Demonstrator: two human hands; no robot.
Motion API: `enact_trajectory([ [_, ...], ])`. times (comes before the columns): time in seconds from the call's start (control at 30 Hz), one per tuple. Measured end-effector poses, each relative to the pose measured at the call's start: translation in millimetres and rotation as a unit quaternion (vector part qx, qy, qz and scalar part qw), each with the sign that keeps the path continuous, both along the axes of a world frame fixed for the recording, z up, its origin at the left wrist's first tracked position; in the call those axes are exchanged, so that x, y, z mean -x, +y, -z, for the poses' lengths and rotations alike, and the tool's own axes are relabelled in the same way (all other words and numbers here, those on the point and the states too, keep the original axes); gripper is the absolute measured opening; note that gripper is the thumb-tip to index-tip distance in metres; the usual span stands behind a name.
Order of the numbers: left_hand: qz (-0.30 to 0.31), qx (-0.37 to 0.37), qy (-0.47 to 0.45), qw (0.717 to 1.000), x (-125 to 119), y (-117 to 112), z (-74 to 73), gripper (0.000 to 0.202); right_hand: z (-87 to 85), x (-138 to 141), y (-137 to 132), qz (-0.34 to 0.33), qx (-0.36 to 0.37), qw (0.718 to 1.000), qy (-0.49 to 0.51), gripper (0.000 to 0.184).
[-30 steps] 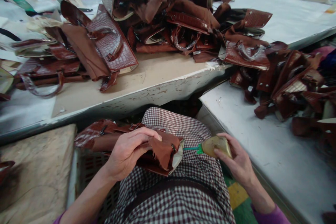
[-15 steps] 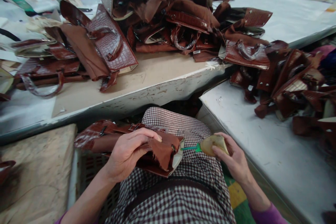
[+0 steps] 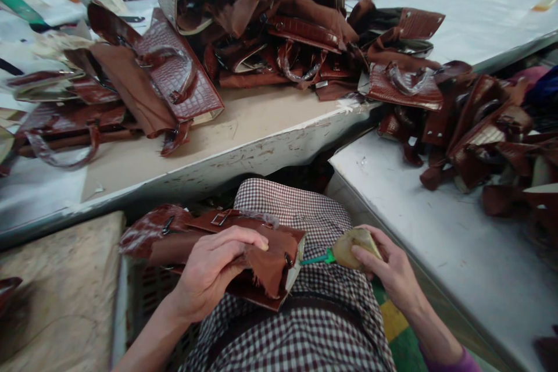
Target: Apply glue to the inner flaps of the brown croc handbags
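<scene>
A brown crocodile-pattern bag [image 3: 183, 231] with loose brown lining lies across my lap. My left hand [image 3: 213, 267] is closed over the lining near the bag's right end and presses it down. My right hand [image 3: 390, 270] grips a yellowish squeeze bottle [image 3: 354, 243]. The bottle's green nozzle [image 3: 317, 258] points left and touches the bag's pale edge [image 3: 297, 261].
A worn beige workbench [image 3: 244, 133] ahead carries a heap of brown bags [image 3: 279, 29]. More bag parts [image 3: 479, 128] are piled on a white table [image 3: 436, 232] to my right. A scuffed board [image 3: 56, 296] sits at my left, with a crate [image 3: 148, 296] beside it.
The bottle and my right hand have shifted slightly left, bringing the green nozzle against the bag's edge. The view has tilted a little; my left hand stays on the lining.
</scene>
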State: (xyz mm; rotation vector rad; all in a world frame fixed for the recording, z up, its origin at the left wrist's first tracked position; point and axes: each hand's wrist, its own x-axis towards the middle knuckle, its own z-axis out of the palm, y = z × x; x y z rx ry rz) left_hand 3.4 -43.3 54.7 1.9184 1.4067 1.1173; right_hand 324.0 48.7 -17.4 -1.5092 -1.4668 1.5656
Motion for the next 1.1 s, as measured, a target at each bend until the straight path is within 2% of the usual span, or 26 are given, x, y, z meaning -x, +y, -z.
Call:
enact_trajectory([
  [0.33, 0.031, -0.010, 0.018, 0.999, -5, -3, 5.0, 0.017, -8.8, -3, -26, 0.018, 0.089, 0.995, 0.035, 0.052],
  [0.47, 0.025, -0.008, 0.014, 1.000, -3, -2, 4.4, 0.015, -8.9, -4, -29, 0.027, 0.077, 0.995, 0.052, 0.049],
  [0.7, 0.013, -0.002, 0.015, 1.000, -4, -3, 3.7, 0.016, -1.9, -4, -24, 0.045, -0.006, 0.998, -0.037, 0.049],
  [0.97, 0.016, -0.001, 0.019, 1.000, -3, -4, 7.9, 0.019, -11.6, -4, -47, 0.050, 0.076, 0.995, 0.044, 0.050],
  [1.1, 0.013, -0.002, 0.021, 1.000, -3, -3, 7.3, 0.016, -7.0, -5, -45, 0.064, 0.070, 0.995, 0.036, 0.049],
])
